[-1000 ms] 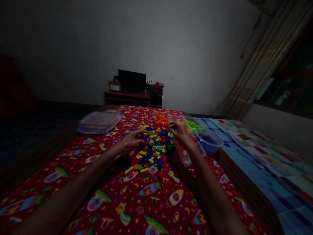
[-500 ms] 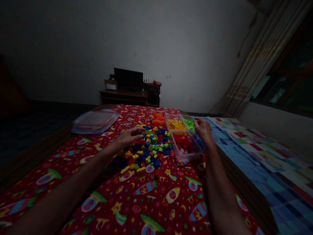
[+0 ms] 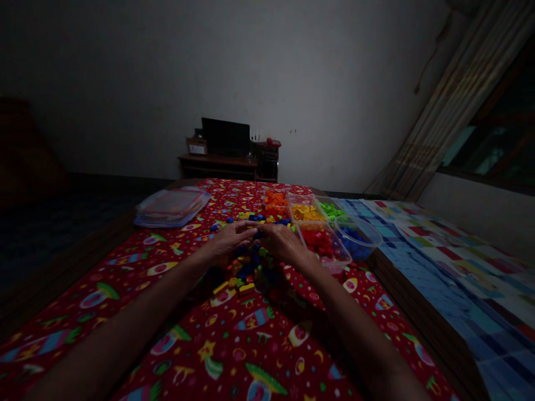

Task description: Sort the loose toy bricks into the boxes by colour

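Your left hand [image 3: 228, 242] and right hand [image 3: 282, 240] nearly meet at the fingertips over the loose bricks [image 3: 246, 272], mixed in colour on the red cloth [image 3: 246, 334]; whether you grip one, I cannot tell. You seem to be at the picking step. The next move likely calls for pinching one brick cleanly, clear of the red-brick tub [image 3: 336, 262] at right.

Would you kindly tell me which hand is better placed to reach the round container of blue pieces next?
Probably the right hand: it is over the loose blocks, nearer the round container. The left hand is farther away, with the right between.
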The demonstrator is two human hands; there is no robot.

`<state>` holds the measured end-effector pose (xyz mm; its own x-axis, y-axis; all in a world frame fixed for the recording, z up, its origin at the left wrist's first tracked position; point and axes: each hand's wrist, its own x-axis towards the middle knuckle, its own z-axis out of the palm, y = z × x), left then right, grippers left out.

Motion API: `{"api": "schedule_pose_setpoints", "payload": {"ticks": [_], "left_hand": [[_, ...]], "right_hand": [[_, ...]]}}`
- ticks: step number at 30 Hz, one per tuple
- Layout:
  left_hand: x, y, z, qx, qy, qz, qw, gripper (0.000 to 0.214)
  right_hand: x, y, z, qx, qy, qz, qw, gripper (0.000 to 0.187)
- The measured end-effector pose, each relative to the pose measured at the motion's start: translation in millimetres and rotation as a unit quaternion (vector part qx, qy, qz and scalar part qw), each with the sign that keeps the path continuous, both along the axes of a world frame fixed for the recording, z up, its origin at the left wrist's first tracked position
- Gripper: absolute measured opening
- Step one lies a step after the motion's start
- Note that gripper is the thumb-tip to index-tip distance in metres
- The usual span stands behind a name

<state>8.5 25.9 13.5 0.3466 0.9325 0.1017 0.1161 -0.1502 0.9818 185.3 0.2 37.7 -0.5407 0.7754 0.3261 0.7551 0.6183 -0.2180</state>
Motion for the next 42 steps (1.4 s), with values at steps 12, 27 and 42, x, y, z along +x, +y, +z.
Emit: {"api": "schedule_pose_setpoints", "payload": {"ticks": [12, 27, 42], "left_hand": [[-46.9, 19.7, 6.0, 0.21, 0.34, -0.003, 0.917, 0.034], [-43.0, 13.5, -3.0, 0.206, 0.502, -0.056, 0.838, 0.035], [-40.2, 19.5, -15.1, 0.237, 0.436, -0.012, 0.868, 0.032]], "right_hand": [[98.3, 24.2, 31.3, 0.124, 0.018, -0.326, 0.937, 0.028], [192.7, 29.8, 6.4, 0.133, 0.083, -0.489, 0.858, 0.038], [17.5, 7.0, -5.4, 0.044, -0.051, -0.116, 0.991, 0.024]]}}
